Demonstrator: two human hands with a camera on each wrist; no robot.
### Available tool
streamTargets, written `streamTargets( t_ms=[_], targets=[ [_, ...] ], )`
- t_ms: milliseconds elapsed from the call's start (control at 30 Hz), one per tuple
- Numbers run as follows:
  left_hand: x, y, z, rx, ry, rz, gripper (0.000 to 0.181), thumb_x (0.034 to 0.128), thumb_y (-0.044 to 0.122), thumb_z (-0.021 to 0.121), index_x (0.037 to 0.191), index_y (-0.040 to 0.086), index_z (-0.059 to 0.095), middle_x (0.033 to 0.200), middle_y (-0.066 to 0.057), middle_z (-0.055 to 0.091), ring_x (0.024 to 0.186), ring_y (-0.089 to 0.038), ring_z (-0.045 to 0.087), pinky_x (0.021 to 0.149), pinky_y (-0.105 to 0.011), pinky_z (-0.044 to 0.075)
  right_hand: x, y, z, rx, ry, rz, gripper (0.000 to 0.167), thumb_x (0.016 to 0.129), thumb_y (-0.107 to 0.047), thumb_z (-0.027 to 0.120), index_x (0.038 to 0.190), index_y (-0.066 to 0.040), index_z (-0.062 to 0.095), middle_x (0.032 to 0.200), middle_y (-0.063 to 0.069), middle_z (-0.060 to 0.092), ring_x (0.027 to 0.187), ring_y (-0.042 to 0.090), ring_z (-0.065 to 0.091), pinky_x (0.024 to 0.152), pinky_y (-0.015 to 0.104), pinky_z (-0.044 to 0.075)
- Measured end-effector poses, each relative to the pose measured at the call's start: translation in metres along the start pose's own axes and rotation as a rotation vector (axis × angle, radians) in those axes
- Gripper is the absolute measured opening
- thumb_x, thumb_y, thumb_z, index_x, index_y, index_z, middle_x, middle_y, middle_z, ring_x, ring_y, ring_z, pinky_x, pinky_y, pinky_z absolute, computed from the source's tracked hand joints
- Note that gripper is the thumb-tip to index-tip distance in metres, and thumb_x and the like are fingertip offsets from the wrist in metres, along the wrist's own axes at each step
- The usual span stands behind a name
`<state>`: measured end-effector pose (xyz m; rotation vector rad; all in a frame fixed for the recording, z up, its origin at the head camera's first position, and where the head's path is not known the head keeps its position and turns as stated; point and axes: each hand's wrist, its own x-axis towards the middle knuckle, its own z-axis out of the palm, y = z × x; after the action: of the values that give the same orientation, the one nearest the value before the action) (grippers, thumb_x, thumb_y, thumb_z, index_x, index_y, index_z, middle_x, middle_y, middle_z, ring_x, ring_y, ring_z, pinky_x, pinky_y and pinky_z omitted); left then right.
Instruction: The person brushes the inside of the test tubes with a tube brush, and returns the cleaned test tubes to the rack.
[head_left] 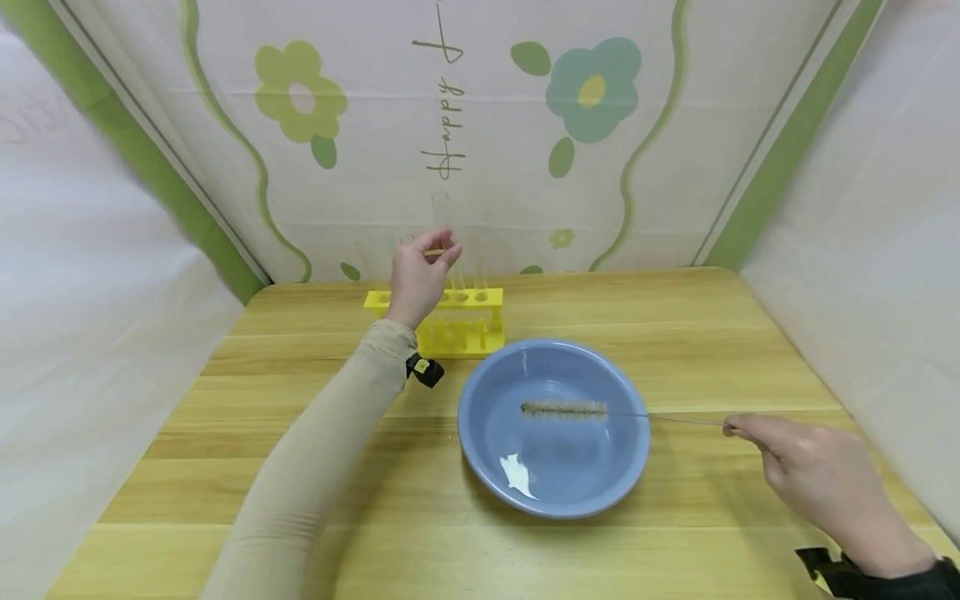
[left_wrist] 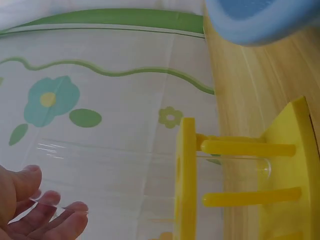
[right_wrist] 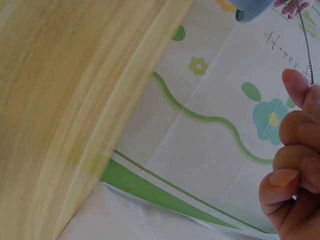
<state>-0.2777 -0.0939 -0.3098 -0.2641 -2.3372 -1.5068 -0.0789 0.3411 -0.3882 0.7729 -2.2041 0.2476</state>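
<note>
My left hand (head_left: 422, 275) is raised over a yellow test tube rack (head_left: 491, 340) and pinches a clear glass test tube (head_left: 438, 208), whose faint outline rises above the fingers. In the left wrist view, the fingers (left_wrist: 70, 225) curl beside the rack, and a glass edge crosses them. Other clear test tubes (head_left: 482, 273) stand upright in the rack. At the right, my right hand (head_left: 821, 471) grips the thin twisted wire of a test tube brush (head_left: 564, 409). The brush's bristled head lies level over a blue basin (head_left: 472, 467); whether it touches the basin cannot be seen.
The basin holds what looks like water, with a bright reflection. It stands on a wooden table (head_left: 697, 350), just in front of the rack. A printed white cloth (head_left: 487, 192) hangs behind the table, and white cloth sides flank it left and right.
</note>
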Motion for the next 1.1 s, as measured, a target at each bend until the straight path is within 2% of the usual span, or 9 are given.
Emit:
streamTargets(
  t_ms=[233,433,667,900,1100],
  targets=[
    [0.001,-0.010,0.006,0.037,-0.042,-0.055,0.036,0.0956,0.019,0.067,0.130,0.008,0.064,0.113,-0.004,0.066,0.100,-0.019,0.066,0.080,-0.027,0.057,0.001,-0.001,0.000,0.006,-0.018,0.006,0.053,0.108,-0.033,0.029,0.091,-0.013,0.075,0.080,0.005,0.075,0.051,0.027,0.066,0.031,0.017,0.020],
    [-0.001,-0.021,0.011,0.079,-0.073,-0.067,0.038,0.0963,0.021,0.066,0.132,0.007,0.062,0.113,-0.005,0.065,0.103,-0.022,0.065,0.084,-0.029,0.056,0.000,-0.002,0.001,0.008,-0.030,0.005,0.054,0.108,-0.033,0.028,0.090,-0.013,0.075,0.080,0.005,0.075,0.051,0.026,0.066,0.031,0.017,0.020],
    [-0.004,-0.031,0.014,0.114,-0.109,-0.118,0.038,0.0973,0.021,0.066,0.132,0.007,0.062,0.113,-0.005,0.066,0.103,-0.022,0.065,0.083,-0.033,0.056,0.002,-0.003,0.003,0.019,-0.025,0.003,0.053,0.108,-0.031,0.028,0.092,-0.013,0.075,0.081,0.005,0.075,0.054,0.027,0.067,0.031,0.016,0.020],
    [-0.006,-0.041,0.019,0.131,-0.135,-0.119,0.037,0.0972,0.018,0.066,0.131,0.006,0.063,0.114,-0.008,0.066,0.106,-0.024,0.064,0.085,-0.034,0.056,0.001,-0.003,0.005,0.021,-0.040,-0.005,0.054,0.108,-0.030,0.027,0.091,-0.013,0.075,0.080,0.006,0.075,0.050,0.022,0.065,0.032,0.013,0.017],
    [-0.007,-0.049,0.020,0.149,-0.147,-0.112,0.037,0.0973,0.019,0.065,0.132,0.006,0.062,0.114,-0.007,0.065,0.108,-0.023,0.063,0.086,-0.033,0.056,0.001,-0.004,0.007,0.023,-0.030,-0.007,0.053,0.109,-0.033,0.029,0.091,-0.014,0.075,0.080,0.005,0.075,0.049,0.023,0.065,0.031,0.015,0.019]
  ],
)
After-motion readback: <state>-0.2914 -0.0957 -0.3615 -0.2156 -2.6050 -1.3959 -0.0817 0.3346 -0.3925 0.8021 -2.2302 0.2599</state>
